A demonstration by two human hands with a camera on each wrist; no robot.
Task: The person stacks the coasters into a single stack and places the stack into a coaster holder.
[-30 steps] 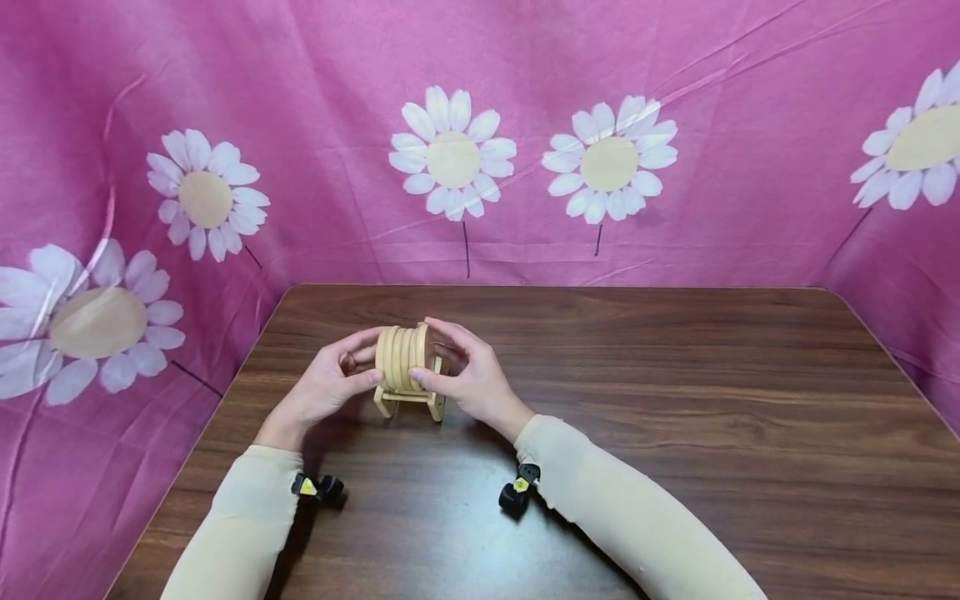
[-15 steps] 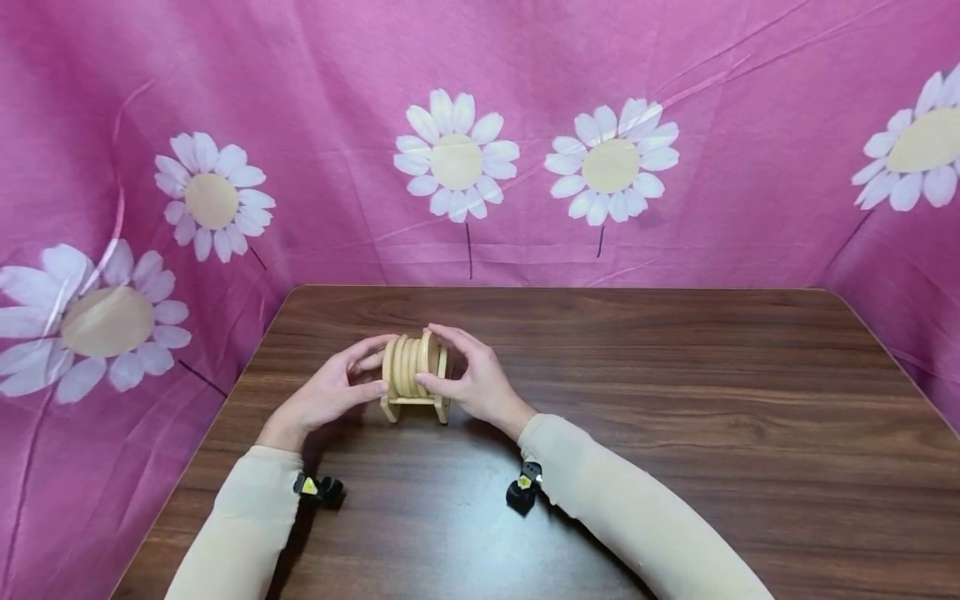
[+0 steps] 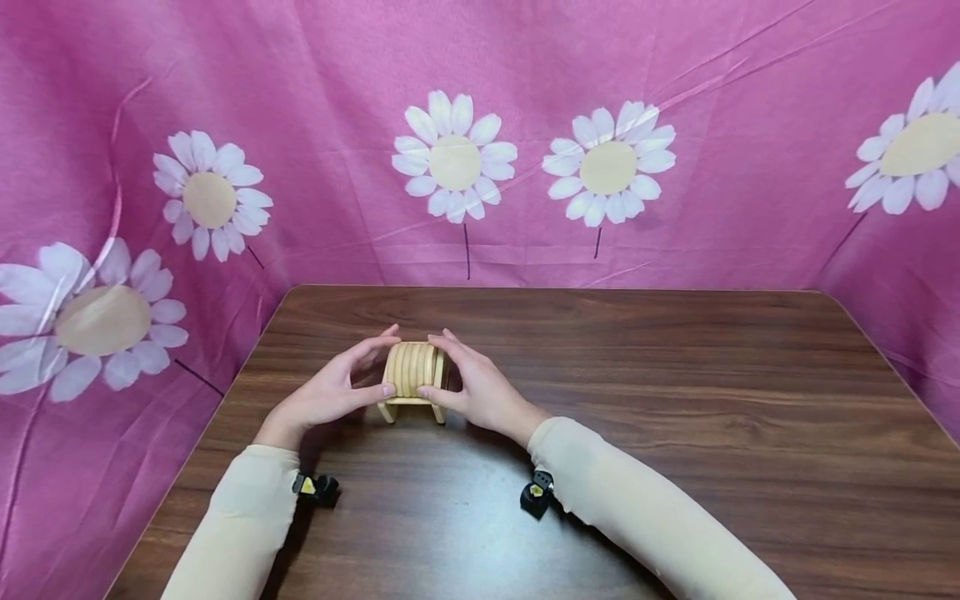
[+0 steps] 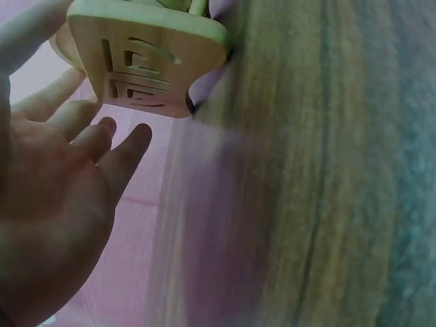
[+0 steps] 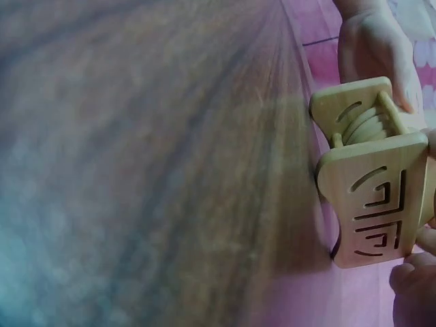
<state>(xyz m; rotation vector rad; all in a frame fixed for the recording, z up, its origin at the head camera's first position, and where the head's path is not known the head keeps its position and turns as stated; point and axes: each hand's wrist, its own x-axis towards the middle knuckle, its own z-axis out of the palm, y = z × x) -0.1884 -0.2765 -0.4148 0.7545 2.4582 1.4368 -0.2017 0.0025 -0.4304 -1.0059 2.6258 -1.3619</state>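
Note:
Several round wooden coasters point(image 3: 410, 369) stand on edge, packed side by side, in a small light-wood coaster holder point(image 3: 439, 413) on the table. My left hand point(image 3: 330, 392) spans the row's left end, thumb at the front and fingers behind. At the right end, my right hand point(image 3: 486, 392) holds the row the same way, its fingertips over the top and back. The holder's side panel point(image 4: 143, 61), with cut-out line patterns, fills the top of the left wrist view. Through the holder's open underside, coasters point(image 5: 371, 128) show in the right wrist view.
The holder stands on a dark brown wood-grain table point(image 3: 675, 400), left of its middle. Behind the table hangs a pink cloth point(image 3: 337, 167) printed with white daisies. Small black wrist cameras point(image 3: 321, 490) sit on both cream sleeves.
The coasters have come down into the holder and line up evenly, where the right-hand ones stood higher before. Both hands have lowered with them and stay around the row.

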